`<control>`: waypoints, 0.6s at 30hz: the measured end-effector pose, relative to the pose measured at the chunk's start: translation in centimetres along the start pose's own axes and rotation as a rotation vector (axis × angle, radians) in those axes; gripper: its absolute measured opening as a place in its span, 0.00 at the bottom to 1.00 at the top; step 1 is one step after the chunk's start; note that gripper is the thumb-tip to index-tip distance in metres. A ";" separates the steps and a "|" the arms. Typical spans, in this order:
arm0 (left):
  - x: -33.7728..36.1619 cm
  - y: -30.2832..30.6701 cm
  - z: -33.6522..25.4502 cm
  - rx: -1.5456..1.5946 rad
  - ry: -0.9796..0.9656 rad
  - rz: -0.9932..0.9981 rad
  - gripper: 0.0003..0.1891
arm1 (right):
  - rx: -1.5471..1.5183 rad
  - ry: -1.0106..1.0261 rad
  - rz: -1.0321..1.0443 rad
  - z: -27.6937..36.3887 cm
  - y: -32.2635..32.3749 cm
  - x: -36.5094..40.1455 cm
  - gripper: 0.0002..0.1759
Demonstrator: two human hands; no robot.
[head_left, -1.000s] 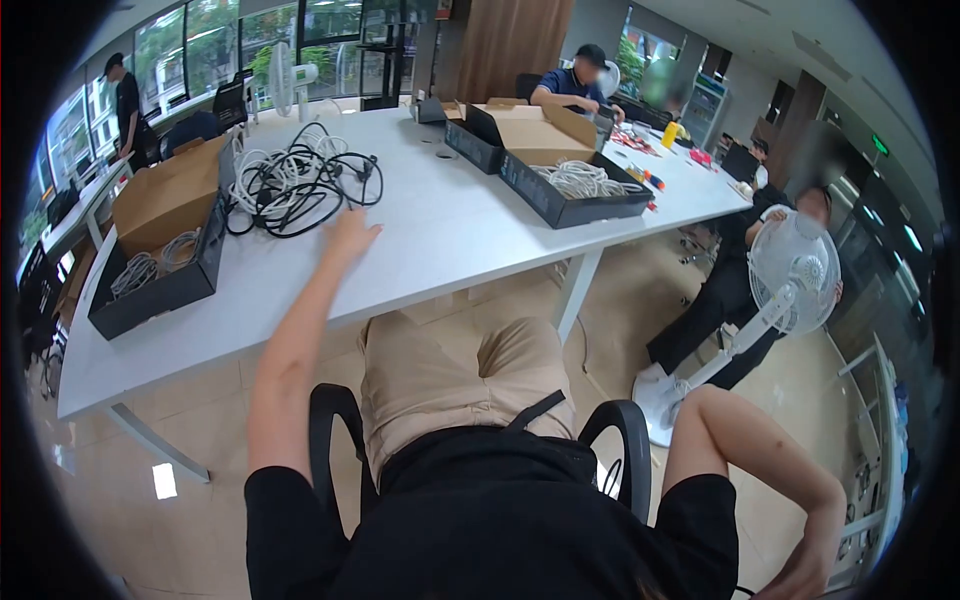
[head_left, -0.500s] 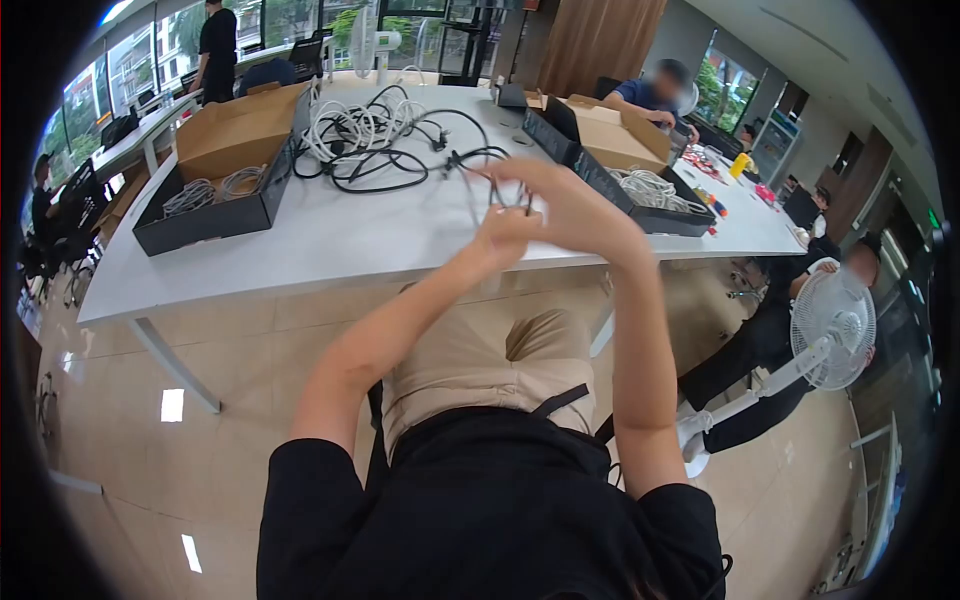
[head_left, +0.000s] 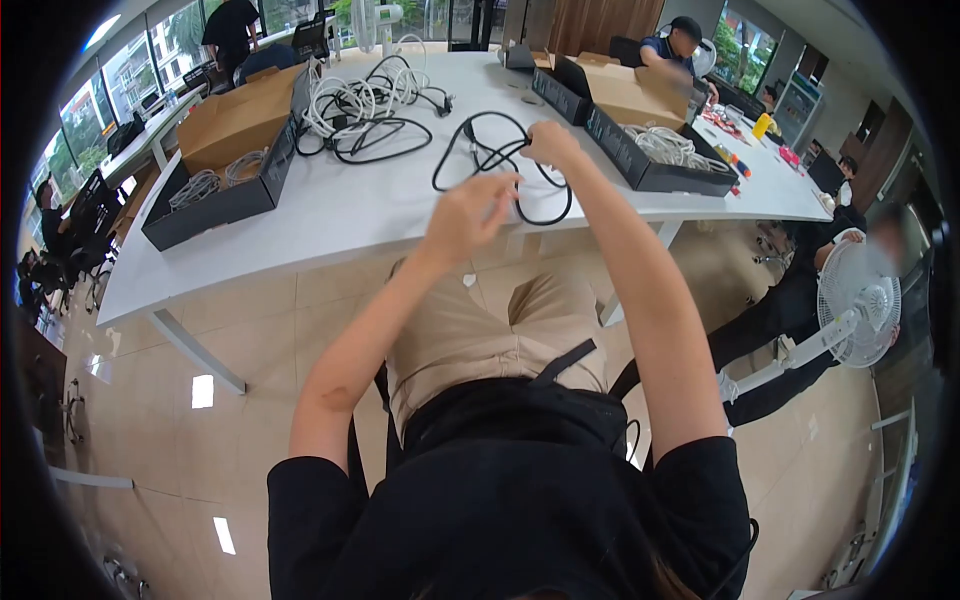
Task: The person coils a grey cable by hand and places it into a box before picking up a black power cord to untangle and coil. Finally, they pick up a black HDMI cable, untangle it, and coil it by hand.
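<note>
A black power cable (head_left: 545, 223) lies in loose loops over the white table (head_left: 350, 215), near its front edge. My right hand (head_left: 550, 145) is closed on the cable at the right side of the loops. Just in front of the loops is my left hand (head_left: 468, 215), its fingers apart and slightly blurred, fingertips close to the cable. To the left of the loops sits a tangle of white cables (head_left: 325, 100) and black cables (head_left: 385, 155), a plug showing at its right side.
Open black boxes stand on both sides: the left box (head_left: 215, 222) holds grey cables, the right box (head_left: 690, 180) white ones. A person (head_left: 675, 50) sits at the far right of the table. Beside me on the right is a white fan (head_left: 858, 305) with another person behind it.
My hands, close together over the table edge before, have separated. The right moved forward with the cable; the left drew back and left. The cable loops now lie spread on the table.
</note>
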State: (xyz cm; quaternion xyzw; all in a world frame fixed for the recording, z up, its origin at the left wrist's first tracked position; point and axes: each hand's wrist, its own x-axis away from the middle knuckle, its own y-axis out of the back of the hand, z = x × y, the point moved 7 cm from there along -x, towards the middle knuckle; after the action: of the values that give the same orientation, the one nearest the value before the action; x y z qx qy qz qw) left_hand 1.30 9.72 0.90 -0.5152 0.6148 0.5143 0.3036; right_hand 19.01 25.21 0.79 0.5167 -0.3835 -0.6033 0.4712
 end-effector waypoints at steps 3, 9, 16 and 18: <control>0.8 3.9 0.9 -0.038 0.136 -0.230 0.09 | -0.041 0.082 -0.002 1.3 2.4 1.8 0.20; 3.7 6.3 7.7 0.384 0.601 -0.646 0.11 | -0.111 0.315 -0.395 2.7 8.2 4.9 0.17; 3.8 -2.0 6.8 1.205 0.977 0.142 0.38 | -0.328 0.551 -0.559 3.5 13.2 11.2 0.12; 2.1 -2.6 3.9 1.307 0.912 0.136 0.42 | -0.248 0.563 -0.581 3.4 13.2 13.2 0.11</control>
State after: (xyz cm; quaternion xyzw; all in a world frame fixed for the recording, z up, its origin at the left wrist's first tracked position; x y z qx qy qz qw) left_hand 2.53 12.85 -2.90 -0.3539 0.8854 -0.1941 0.2305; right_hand 17.61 8.95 10.46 0.6871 -0.0027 -0.5881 0.4267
